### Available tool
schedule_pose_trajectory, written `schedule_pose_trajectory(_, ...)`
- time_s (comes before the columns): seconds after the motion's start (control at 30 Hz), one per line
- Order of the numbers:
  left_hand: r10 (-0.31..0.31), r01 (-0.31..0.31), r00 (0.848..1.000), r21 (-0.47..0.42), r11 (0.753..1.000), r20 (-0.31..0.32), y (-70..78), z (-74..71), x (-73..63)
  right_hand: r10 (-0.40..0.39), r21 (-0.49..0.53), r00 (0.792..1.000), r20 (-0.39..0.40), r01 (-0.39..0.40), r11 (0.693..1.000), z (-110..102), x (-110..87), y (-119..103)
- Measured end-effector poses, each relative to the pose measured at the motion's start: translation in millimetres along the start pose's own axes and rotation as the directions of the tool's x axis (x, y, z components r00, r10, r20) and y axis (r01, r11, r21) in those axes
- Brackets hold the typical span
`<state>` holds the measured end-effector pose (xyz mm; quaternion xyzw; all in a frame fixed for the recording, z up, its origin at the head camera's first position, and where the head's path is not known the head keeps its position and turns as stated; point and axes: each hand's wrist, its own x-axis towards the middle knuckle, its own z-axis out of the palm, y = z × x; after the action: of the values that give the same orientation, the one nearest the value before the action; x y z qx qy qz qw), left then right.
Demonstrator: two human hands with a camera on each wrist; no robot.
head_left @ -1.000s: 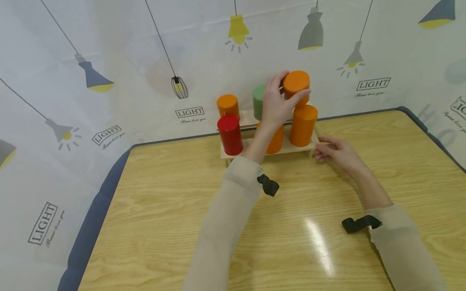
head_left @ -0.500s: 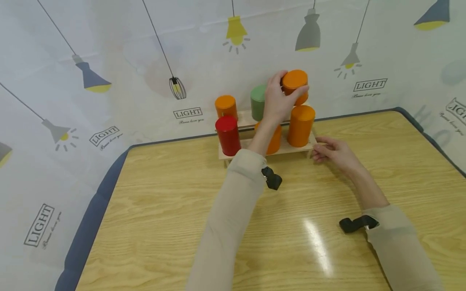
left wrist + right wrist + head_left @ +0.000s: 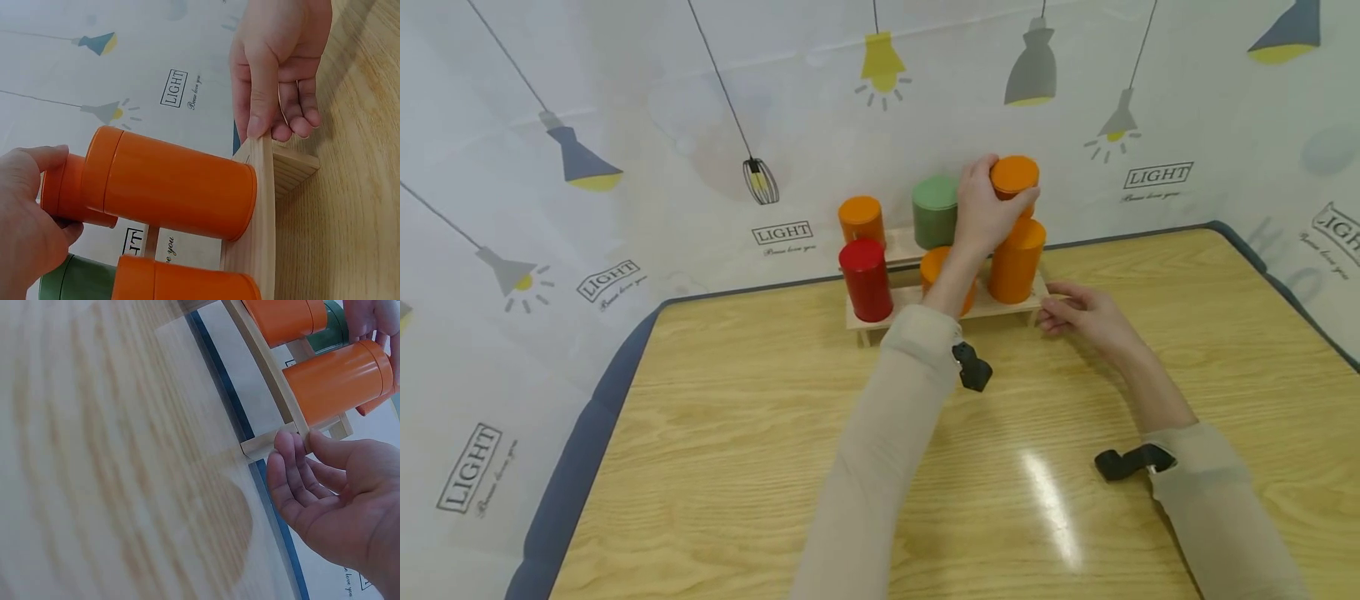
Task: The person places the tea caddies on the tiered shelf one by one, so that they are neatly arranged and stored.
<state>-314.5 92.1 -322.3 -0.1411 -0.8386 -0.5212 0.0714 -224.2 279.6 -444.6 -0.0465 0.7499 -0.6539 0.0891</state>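
A two-tier wooden rack (image 3: 907,297) bears several lidded canisters. My left hand (image 3: 987,207) grips an orange canister (image 3: 1015,173) by its upper part, thumb and fingers on its sides, at the right of the upper tier. Its base is hidden behind the front right orange canister (image 3: 1017,265). A green canister (image 3: 936,215) stands just left of that hand. At the rack's right end, my right hand (image 3: 1093,321) pinches the lower shelf (image 3: 267,206), thumb on the board's edge and fingers curled beneath.
On the lower tier stand a red canister (image 3: 867,282) at left and an orange one (image 3: 937,268), partly behind my left wrist. Another orange canister (image 3: 860,217) is at the upper left. The patterned wall covering (image 3: 700,192) rises close behind the rack on the wooden table (image 3: 737,417).
My left hand has moved slightly down and to the right with the orange canister, uncovering more of the green one. The right hand keeps its place at the rack's end.
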Motion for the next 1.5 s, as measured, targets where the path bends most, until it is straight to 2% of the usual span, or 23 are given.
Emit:
schedule_pose_trajectory(0.57, -0.096, 0.099, 0.994, 0.1, 0.99, -0.043, -4.3, 12.2, 1.4, -0.014, -0.004, 1.0, 0.007, 0.014, 1.0, 6, 3.8, 3)
schedule_pose_trajectory(0.9, -0.155, 0.158, 0.987, 0.143, 0.977, -0.031, -5.8, 16.8, 0.3, 0.001, -0.017, 1.0, 0.003, -0.001, 1.0, 7, 2.6, 4)
schedule_pose_trajectory(1.23, -0.172, 0.17, 0.985, 0.196, 0.966, -0.006, -1.8, 19.6, 0.3, 0.004, 0.003, 1.0, 0.004, -0.004, 1.0, 3, 3.7, 3)
schedule_pose_trajectory(1.37, -0.156, 0.153, 0.988, 0.198, 0.968, 0.001, 2.6, 18.7, -0.6, 0.011, 0.0, 1.0, 0.005, -0.011, 1.0, 2, 3.1, 2)
schedule_pose_trajectory(1.5, -0.113, 0.107, 0.993, 0.168, 0.98, 0.028, 10.6, 15.9, -2.3, 0.018, -0.017, 1.0, 0.002, -0.018, 1.0, -1, 1.6, 2)
